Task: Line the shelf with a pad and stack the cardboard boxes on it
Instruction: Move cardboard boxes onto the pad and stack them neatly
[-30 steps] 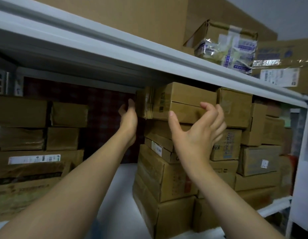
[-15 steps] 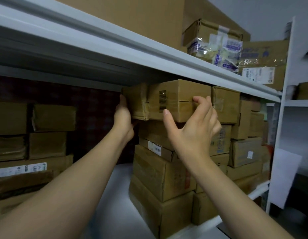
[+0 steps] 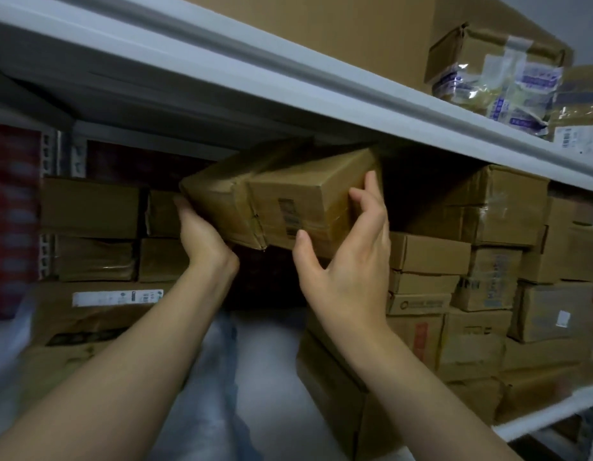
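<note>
Under the upper shelf (image 3: 288, 81), left hand (image 3: 202, 237), fingers hidden, and right hand (image 3: 348, 271) grip a box (image 3: 288, 201).

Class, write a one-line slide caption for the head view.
Left hand and right hand hold a tilted cardboard box beneath the upper shelf.

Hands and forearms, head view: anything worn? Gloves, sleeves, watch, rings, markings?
Nothing worn that shows. Left hand and right hand are bare: no gloves, rings or markings visible. Left forearm and right forearm are bare down to the frame edge: no sleeves, watch, bands or cables.
</note>
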Action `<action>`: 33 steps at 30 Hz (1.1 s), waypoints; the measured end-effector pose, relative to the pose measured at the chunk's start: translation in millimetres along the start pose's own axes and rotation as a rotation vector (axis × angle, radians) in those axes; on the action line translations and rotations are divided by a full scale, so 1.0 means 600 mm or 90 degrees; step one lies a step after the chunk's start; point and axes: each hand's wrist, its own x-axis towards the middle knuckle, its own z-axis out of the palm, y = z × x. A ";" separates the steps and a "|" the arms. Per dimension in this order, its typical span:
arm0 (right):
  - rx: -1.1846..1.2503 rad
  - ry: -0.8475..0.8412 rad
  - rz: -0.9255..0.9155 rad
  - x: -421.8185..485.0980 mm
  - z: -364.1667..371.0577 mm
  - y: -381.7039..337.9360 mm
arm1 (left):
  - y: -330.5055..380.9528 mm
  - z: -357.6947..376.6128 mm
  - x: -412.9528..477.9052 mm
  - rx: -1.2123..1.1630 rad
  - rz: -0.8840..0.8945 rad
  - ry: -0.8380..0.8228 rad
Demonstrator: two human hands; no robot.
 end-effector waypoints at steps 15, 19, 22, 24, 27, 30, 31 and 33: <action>0.347 -0.164 0.184 -0.104 0.097 0.026 | 0.132 -0.122 -0.051 0.063 0.130 0.153; 0.381 -0.182 0.213 -0.118 0.114 0.020 | 0.159 -0.153 -0.053 0.079 0.185 0.172; 0.418 -0.210 0.245 -0.126 0.124 0.014 | 0.178 -0.172 -0.056 0.094 0.188 0.187; 0.448 -0.244 0.265 -0.130 0.128 0.007 | 0.186 -0.180 -0.065 0.117 0.190 0.211; 0.475 -0.294 0.282 -0.132 0.136 0.004 | 0.193 -0.189 -0.077 0.176 0.212 0.241; 0.483 -0.325 0.299 -0.132 0.147 -0.001 | 0.208 -0.199 -0.087 0.249 0.252 0.273; 0.485 -0.333 0.308 -0.133 0.151 -0.005 | 0.213 -0.206 -0.086 0.272 0.254 0.283; 0.495 -0.353 0.328 -0.134 0.158 -0.012 | 0.222 -0.212 -0.092 0.313 0.249 0.294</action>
